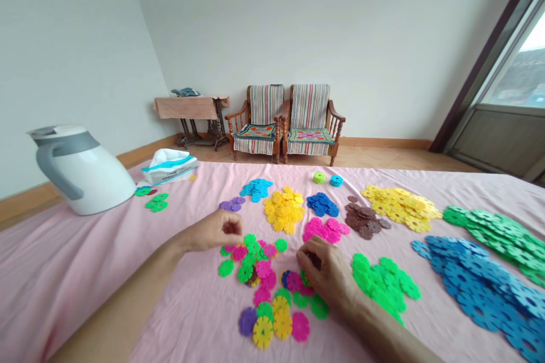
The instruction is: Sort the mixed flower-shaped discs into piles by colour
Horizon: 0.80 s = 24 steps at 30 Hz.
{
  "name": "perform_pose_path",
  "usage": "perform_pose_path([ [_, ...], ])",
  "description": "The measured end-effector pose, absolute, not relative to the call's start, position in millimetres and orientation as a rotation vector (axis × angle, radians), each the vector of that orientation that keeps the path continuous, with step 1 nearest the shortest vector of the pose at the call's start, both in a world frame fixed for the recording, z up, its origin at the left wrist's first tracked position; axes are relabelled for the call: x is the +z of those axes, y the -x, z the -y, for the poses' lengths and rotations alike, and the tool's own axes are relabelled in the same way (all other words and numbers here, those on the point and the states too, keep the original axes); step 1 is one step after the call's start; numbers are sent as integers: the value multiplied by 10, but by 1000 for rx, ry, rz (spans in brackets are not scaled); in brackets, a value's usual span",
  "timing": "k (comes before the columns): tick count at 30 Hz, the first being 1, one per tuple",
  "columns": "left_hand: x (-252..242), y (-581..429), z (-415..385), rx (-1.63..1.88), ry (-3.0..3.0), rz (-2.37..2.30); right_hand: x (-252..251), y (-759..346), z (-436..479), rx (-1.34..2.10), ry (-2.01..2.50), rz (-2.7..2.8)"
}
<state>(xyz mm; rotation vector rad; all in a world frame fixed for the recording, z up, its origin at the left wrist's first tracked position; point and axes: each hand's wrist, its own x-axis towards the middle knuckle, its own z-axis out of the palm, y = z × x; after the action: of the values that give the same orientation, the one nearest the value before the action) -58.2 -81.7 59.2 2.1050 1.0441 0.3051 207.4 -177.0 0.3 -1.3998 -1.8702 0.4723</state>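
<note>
Mixed notched discs [268, 279] near, middle of pink cloth [191, 306]. Left hand [224, 230] and right hand [327, 265] curled; cannot tell if either pinches 1. Discs probably light, stiff, slightly slippery; best held by rims.

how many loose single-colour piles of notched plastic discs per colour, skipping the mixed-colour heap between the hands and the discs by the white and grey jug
Blue notched plastic disc piles: 3
Yellow notched plastic disc piles: 2
Green notched plastic disc piles: 2
Pink disc pile: 1
Brown disc pile: 1
Purple disc pile: 1
Total: 10
</note>
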Motion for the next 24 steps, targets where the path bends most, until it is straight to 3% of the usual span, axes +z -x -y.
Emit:
perform_pose_path([
  [2, 651, 494, 988, -21, -2054, -812, 3, -2074, 1768, 471, 1403, 1871],
  [4, 669, 410, 1125, -105, -2136, -780, 5, -2073, 1767, 470, 1407, 1876],
  [24, 634, 227, 1220, 221, -2526, -961, 21, -2069, 1770, 460, 1430, 1896],
])
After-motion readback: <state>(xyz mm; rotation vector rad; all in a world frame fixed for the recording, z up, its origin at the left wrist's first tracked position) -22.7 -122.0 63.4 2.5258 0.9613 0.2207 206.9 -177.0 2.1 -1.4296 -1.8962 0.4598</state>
